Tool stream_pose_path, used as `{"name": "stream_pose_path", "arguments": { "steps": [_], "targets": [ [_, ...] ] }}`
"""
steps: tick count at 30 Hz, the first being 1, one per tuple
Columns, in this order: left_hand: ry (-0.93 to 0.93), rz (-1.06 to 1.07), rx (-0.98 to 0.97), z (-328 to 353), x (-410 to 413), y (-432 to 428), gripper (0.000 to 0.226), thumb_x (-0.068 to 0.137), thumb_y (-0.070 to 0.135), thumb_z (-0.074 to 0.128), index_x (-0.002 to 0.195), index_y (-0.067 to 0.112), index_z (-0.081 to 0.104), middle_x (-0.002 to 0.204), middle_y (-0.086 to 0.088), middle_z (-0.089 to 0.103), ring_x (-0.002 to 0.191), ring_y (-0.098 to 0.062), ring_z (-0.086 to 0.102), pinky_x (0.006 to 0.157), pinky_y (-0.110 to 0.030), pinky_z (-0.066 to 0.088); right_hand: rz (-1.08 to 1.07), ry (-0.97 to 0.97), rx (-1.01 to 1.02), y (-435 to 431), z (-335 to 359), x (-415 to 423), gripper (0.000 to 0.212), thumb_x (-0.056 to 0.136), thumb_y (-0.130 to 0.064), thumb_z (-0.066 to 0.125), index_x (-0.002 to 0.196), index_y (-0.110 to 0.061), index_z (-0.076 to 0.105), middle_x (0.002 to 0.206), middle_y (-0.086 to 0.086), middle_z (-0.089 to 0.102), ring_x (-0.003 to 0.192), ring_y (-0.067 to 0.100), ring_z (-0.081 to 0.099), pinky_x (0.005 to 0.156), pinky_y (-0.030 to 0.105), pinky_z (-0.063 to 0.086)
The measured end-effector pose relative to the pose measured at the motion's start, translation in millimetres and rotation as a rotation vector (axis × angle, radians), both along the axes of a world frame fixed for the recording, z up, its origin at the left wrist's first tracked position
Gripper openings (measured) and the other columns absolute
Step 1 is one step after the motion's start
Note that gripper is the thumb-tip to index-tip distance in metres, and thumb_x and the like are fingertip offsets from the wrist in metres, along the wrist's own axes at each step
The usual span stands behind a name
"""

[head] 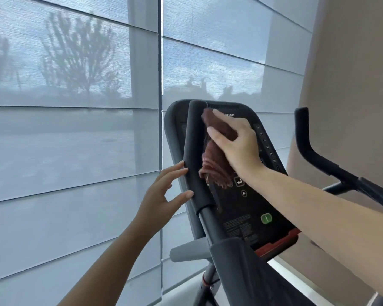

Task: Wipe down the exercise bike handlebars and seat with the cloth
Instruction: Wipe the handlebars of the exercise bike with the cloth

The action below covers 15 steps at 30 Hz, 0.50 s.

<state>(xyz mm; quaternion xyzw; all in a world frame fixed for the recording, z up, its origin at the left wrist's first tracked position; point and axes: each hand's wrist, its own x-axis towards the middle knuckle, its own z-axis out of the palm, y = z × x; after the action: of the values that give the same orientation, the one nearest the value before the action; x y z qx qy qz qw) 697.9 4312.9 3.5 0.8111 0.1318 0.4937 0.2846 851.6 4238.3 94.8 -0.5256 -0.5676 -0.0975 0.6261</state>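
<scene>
Right hand (234,146) grips hanging cloth (215,160) against near-upright handlebar (194,155), tip up.

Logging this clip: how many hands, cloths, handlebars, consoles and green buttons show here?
hands: 2 (left hand, right hand)
cloth: 1
handlebars: 2 (left handlebar, right handlebar)
console: 1
green button: 1
total: 7
</scene>
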Motion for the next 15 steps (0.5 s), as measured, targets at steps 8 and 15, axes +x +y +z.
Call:
{"name": "stream_pose_path", "arguments": {
  "steps": [8, 15],
  "targets": [
    [-0.105, -0.112, 0.018, -1, 3, 22, 0.053, 0.064, 0.035, 0.071, 0.113, 0.018, 0.061, 0.124, 0.008, 0.055, 0.115, -0.001, 0.049, 0.095, -0.022, 0.042, -0.004, -0.093, -0.408, -17, -23, -11, 0.041, 0.078, -0.021, 0.072, 0.115, -0.035, 0.060, 0.113, 0.002, 0.060, 0.100, -0.003, 0.057, 0.090, 0.005, 0.038],
    [-0.117, -0.237, 0.103, -9, 4, 39, 0.063, 0.062, 0.040, 0.072, 0.118, 0.015, 0.060, 0.125, 0.005, 0.054, 0.117, 0.001, 0.047, 0.097, -0.009, 0.033, -0.149, -0.129, -0.661, -61, -31, -39, 0.041, 0.075, -0.023, 0.073, 0.100, -0.053, 0.063, 0.094, -0.009, 0.056, 0.086, -0.006, 0.055, 0.081, 0.003, 0.035]
  ]
}}
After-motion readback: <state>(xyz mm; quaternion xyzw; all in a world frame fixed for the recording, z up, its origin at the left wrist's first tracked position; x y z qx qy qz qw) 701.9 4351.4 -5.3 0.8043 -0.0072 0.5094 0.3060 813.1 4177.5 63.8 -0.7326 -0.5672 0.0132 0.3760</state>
